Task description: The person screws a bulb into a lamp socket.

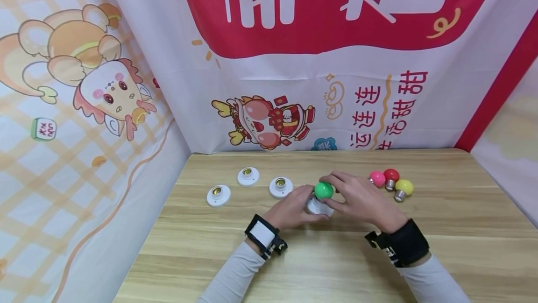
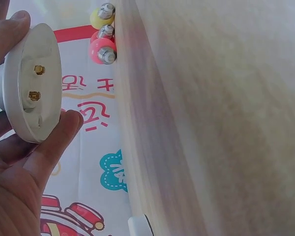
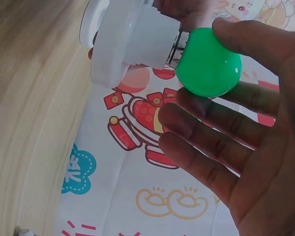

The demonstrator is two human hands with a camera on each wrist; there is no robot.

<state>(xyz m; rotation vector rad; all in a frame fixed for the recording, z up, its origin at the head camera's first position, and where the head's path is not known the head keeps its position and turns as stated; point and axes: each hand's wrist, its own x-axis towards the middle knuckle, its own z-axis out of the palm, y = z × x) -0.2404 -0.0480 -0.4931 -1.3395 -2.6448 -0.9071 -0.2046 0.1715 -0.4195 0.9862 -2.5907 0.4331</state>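
Observation:
My left hand [image 1: 292,208] grips a round white lamp socket [image 2: 44,83] by its rim, and the socket is lifted and tilted so its underside with brass terminals faces the left wrist camera. In the right wrist view a green light bulb [image 3: 209,63] sits with its metal base at the mouth of that socket, some thread still showing. My right hand [image 1: 361,199] pinches the bulb's globe between thumb and fingers. How deep the bulb sits in the socket cannot be told.
Left of the hands, three white sockets stand face up: one at the left [image 1: 218,195], one further back [image 1: 248,177], one nearer the hands [image 1: 280,187]. To the right lie a pink bulb [image 1: 377,179], a red bulb [image 1: 391,175] and a yellow bulb [image 1: 404,187] on the wooden table [image 1: 462,228].

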